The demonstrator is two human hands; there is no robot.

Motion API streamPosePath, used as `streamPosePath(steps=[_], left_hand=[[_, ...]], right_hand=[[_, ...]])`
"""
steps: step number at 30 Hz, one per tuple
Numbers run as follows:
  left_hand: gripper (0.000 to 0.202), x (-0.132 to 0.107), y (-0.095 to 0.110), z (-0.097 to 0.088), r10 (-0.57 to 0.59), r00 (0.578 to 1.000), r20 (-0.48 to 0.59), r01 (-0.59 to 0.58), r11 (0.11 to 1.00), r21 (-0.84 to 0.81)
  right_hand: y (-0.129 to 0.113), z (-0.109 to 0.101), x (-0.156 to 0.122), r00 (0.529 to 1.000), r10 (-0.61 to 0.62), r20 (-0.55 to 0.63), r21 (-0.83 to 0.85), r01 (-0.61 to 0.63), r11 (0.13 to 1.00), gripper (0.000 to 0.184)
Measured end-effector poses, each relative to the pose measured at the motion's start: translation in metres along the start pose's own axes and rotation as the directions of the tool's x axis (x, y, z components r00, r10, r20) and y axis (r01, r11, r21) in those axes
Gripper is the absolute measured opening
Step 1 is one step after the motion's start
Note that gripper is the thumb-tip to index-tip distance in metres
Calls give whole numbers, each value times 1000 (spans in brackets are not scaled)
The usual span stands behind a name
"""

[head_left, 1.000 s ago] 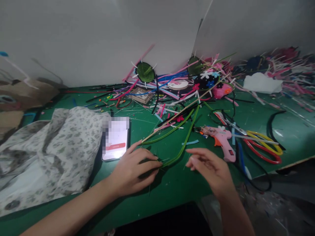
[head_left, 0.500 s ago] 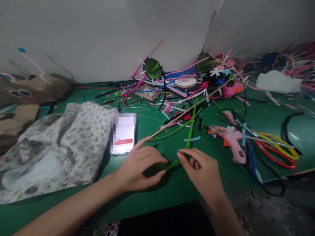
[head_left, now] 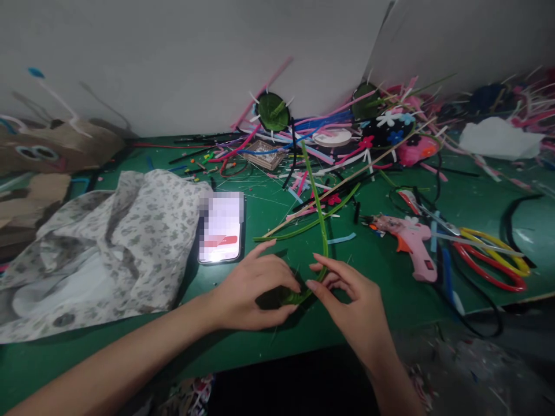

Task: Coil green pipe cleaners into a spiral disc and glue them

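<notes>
A green pipe cleaner (head_left: pixel 318 202) runs between my hands, its free end rising up and away over the table. My left hand (head_left: pixel 254 286) is curled on its near end, where a small coiled part shows between thumb and fingers; the palm hides the rest. My right hand (head_left: pixel 353 294) has the strand between thumb and forefinger at a bend, just right of the left fingertips. Another green pipe cleaner (head_left: pixel 342 202) lies on the table beyond, beside a thin wooden stick (head_left: pixel 284 222).
On the green table (head_left: pixel 243 341), a lit phone (head_left: pixel 221 231) and patterned cloth (head_left: pixel 160 225) lie left. A pink glue gun (head_left: pixel 414 245) and scissors (head_left: pixel 489 260) with red and yellow handles lie right. Craft pieces and pipe cleaners (head_left: pixel 323 124) pile up at the back.
The free end of the green pipe cleaner has swung left and now stands more curved. My right fingers have opened slightly around it. The view has shifted a little.
</notes>
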State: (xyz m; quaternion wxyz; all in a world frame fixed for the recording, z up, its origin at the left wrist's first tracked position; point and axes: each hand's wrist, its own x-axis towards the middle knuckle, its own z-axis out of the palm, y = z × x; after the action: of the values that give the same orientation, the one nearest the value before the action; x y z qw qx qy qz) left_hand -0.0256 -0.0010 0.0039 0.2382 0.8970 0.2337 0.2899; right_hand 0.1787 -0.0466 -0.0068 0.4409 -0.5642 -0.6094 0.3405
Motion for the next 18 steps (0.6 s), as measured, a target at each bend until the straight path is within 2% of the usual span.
streamPosePath(steps=[5, 9, 12, 15, 18], left_hand=[[17, -1, -1, 0, -17, 1000, 8, 17, 1000, 1], [15, 0, 0, -1, -25, 1000, 10, 25, 1000, -4], [15, 0, 0, -1, -12, 1000, 8, 12, 1000, 2], [15, 0, 0, -1, 5, 1000, 11, -6, 1000, 20], [16, 1, 0, -1, 1, 1000, 20, -1, 1000, 20]], right_hand=[[-5, 3, 4, 999, -33, 26, -57, 35, 998, 33], [-7, 5, 6, 995, -87, 54, -151, 94, 984, 30], [-5, 5, 9, 986, -143, 83, -246, 159, 956, 35], [-4, 1, 13, 978, -204, 50, -376, 207, 903, 39], [-4, -5, 13, 969, -238, -60, -378, 199, 904, 37]])
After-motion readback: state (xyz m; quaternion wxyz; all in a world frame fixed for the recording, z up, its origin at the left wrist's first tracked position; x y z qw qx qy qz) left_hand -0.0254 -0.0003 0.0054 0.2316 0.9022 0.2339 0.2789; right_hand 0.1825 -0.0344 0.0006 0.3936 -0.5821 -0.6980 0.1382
